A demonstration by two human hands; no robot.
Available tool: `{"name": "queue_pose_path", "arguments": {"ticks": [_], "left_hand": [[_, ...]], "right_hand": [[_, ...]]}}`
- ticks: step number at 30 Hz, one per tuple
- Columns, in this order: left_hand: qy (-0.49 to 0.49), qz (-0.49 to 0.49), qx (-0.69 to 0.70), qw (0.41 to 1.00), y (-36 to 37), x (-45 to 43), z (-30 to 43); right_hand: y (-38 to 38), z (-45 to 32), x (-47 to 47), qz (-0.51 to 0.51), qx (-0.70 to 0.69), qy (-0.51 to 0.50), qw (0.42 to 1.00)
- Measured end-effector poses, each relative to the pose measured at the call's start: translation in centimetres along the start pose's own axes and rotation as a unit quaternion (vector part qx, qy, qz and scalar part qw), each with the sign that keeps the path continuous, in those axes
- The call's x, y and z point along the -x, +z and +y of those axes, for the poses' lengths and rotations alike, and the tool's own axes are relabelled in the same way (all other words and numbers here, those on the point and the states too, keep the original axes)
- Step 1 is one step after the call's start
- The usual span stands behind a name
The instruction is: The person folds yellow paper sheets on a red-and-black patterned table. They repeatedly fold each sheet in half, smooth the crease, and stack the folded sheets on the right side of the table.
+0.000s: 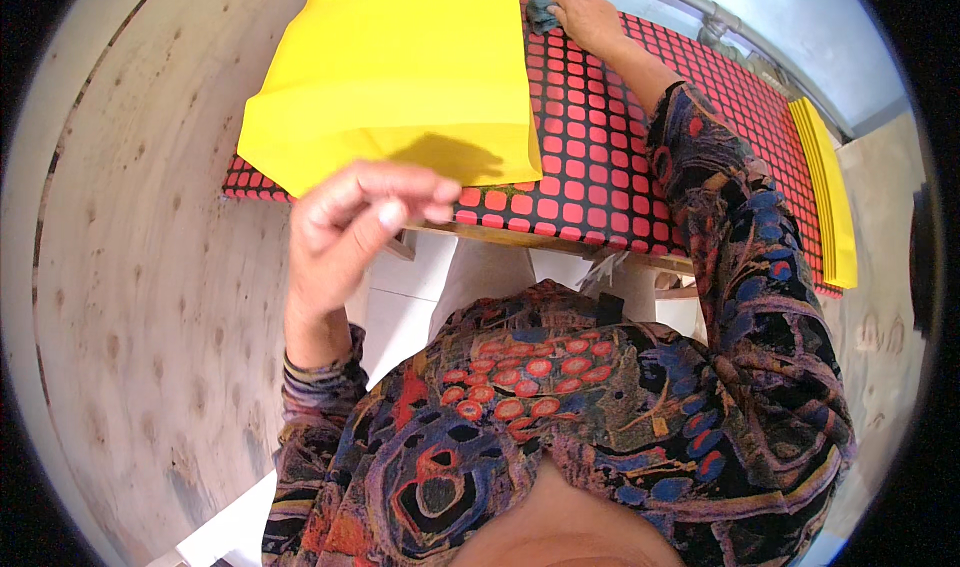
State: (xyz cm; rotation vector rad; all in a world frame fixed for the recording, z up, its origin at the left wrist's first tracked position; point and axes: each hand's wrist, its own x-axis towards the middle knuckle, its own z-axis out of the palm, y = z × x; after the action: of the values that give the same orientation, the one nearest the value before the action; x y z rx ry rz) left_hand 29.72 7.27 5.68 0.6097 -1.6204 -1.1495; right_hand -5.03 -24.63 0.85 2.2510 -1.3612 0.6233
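Observation:
A large yellow bag [397,64], apparently of fabric, lies flat on the table with its folded bottom end towards me. My left hand [352,229] is raised just in front of the bag's near edge and casts a shadow on it. Its fingers are loosely bent, the thumb is a little apart from them, and I see nothing held. Beyond the bag's right side, my right hand [589,23] grips a bunched dark teal cloth [541,11] near the table's far edge.
A red-and-black checked cover [592,162] lies over the table. At its right end rests a stack of folded yellow bags [825,192]. A wooden panel [135,267] stands close on the left, and a pipe [675,0] runs along the wall behind.

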Motion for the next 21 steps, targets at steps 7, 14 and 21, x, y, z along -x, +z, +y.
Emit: {"name": "queue_pose_path", "arguments": {"ticks": [7,14,21], "left_hand": [[0.127,0.001,-0.176,0.976,-1.8,-7.9,1.9],[0.057,-0.073,-0.146,0.985,-2.5,-10.4,-1.5],[0.039,-0.107,-0.162,0.98,-2.8,-9.3,-1.7]], "right_hand": [[-3.4,-1.9,0.2,-0.056,0.027,0.069,0.996],[-15.1,-9.0,8.2,0.058,-0.28,-0.06,0.956],[-18.6,-17.3,12.7,0.153,-0.237,-0.113,0.953]]}}
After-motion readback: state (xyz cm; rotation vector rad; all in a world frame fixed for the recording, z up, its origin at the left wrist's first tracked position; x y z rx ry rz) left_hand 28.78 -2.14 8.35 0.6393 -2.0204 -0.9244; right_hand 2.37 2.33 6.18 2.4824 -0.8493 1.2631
